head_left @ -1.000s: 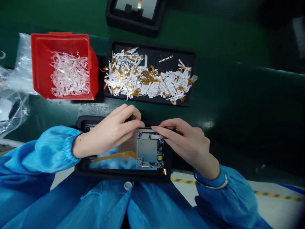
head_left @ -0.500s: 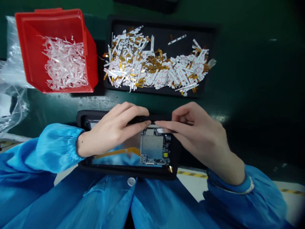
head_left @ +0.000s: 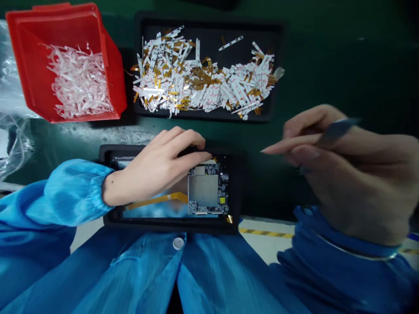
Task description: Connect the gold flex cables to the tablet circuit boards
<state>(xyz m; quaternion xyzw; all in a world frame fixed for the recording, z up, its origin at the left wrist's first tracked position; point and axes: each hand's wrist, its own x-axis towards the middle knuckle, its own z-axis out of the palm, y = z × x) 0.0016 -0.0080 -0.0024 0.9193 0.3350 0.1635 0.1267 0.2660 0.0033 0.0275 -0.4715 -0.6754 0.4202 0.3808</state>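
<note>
An opened flat device lies in a black holder tray just in front of me, its circuit board and an orange flex cable showing. My left hand lies over it, fingers together and curled, fingertips pressed at the board's top edge; the thumb is hidden. My right hand is lifted off to the right, close to the camera and blurred. It pinches a thin greyish strip between thumb and fingers.
A black tray behind the device holds a heap of white and orange strips. A red bin at the back left holds curled white strips. Crumpled clear plastic lies at the far left. The bench top is dark green.
My right hand has left the board's top edge and risen to the right with a thin strip pinched in it. My left hand has stayed on the device.
</note>
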